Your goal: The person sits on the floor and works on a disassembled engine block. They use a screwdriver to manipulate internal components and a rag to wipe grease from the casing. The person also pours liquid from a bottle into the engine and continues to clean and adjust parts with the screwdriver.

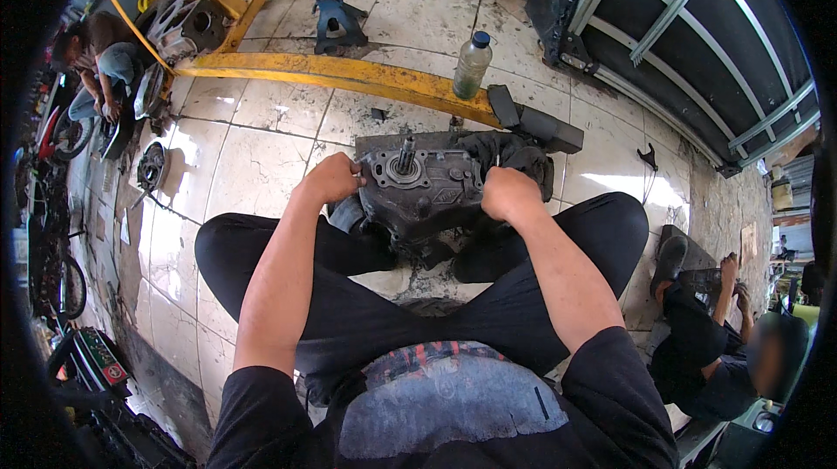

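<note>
Rough, oily, dark grey metal, blocky with raised ribs: the metal case, between the bent knees, underside hidden. Upright from its flat top, toward the left end, a ribbed steel shaft, ringed by a rounded plate with holes. At the left edge of the case, the left hand, fingers curled inward; at its right edge, the right hand, bent into a loose fist. Cannot tell for either grip: clamped on the metal, around something small, or merely resting there.

Beyond the case, scuffed yellow bars; at the nearer one, a see-through plastic bottle with a blue cap. Farther beyond, a blue stand with splayed legs.

All around the case, a floor of pale, glossy tiles, cracked and smeared with grime. Far beyond it to the right, black panels in a silvery frame.

Counted: one case, one shaft, two bare hands, one bottle, one stand, two long yellow bars. Two other people: one far left of the case, one to its right, lower down.
</note>
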A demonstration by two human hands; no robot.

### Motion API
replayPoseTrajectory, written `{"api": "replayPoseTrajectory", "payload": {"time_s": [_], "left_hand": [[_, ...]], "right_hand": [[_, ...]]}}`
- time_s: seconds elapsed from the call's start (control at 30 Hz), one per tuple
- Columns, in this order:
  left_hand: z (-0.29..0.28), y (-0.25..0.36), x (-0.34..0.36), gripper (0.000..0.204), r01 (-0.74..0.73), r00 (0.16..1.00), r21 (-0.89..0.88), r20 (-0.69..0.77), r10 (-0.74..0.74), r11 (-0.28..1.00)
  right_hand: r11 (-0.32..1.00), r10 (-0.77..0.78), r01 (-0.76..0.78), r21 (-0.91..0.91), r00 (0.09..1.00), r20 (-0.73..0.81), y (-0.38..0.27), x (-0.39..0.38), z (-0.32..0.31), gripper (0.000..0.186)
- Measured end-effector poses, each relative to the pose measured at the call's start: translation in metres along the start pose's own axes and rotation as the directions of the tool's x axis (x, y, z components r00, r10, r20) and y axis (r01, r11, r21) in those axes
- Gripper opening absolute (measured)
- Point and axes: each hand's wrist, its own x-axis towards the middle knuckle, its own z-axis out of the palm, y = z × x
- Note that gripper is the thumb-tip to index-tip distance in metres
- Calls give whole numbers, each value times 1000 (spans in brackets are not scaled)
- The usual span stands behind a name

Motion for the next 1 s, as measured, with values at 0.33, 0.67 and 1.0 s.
{"api": "replayPoseTrajectory", "payload": {"time_s": [0.33, 0.67, 1.0], "left_hand": [[5, 10, 5, 50, 8, 994, 162, 103, -25, 987], [1, 16, -13, 46, 45, 995, 104, 86, -54, 994], [7, 0, 4, 41, 87, 992, 125, 76, -97, 988]], "right_hand": [[991, -97, 118, 60, 957, -273, -37, 48, 26, 21], [981, -88, 109, 161, 987, -137, -48, 44, 8, 25], [973, -61, 74, 218, 996, -66, -41, 53, -8, 25]]}}
